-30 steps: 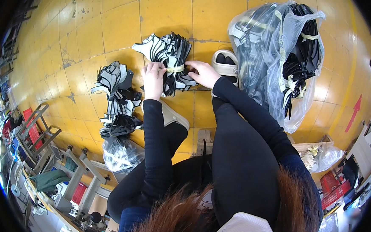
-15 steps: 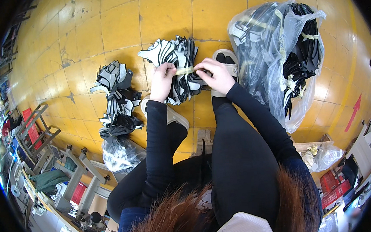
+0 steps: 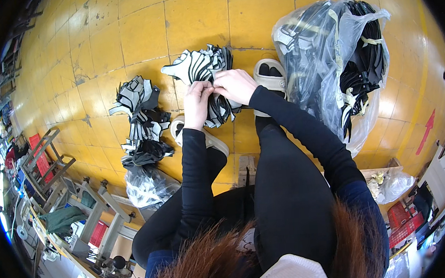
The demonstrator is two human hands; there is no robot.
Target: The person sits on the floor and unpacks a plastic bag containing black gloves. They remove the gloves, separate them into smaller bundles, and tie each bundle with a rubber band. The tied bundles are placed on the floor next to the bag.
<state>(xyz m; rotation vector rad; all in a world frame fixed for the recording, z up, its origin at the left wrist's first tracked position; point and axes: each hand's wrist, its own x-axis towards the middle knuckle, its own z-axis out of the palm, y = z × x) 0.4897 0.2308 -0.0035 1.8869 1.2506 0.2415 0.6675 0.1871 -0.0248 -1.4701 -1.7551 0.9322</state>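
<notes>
A bundle of white and black cut pieces (image 3: 196,63), fanned in layers, lies on the yellow floor between my feet. Over its middle, my left hand (image 3: 198,101) is closed in a pinch. My right hand (image 3: 233,86) is closed too, its fingertips meeting those of the left. Both hold the ends of a pale yellow tie strip that runs round the bundle; my fingers now hide nearly all of it. The lower part of the bundle shows below my hands.
Stacks of similar pieces (image 3: 139,100) lie to the left, above a clear plastic bag (image 3: 149,187). A large clear bag (image 3: 312,57) of black and grey pieces stands at the right. My sandals (image 3: 269,74) flank the bundle. A metal frame (image 3: 40,155) is at far left.
My right hand has moved left, up to my left hand. The pale strip, stretched between the hands before, is now mostly hidden under the fingers.
</notes>
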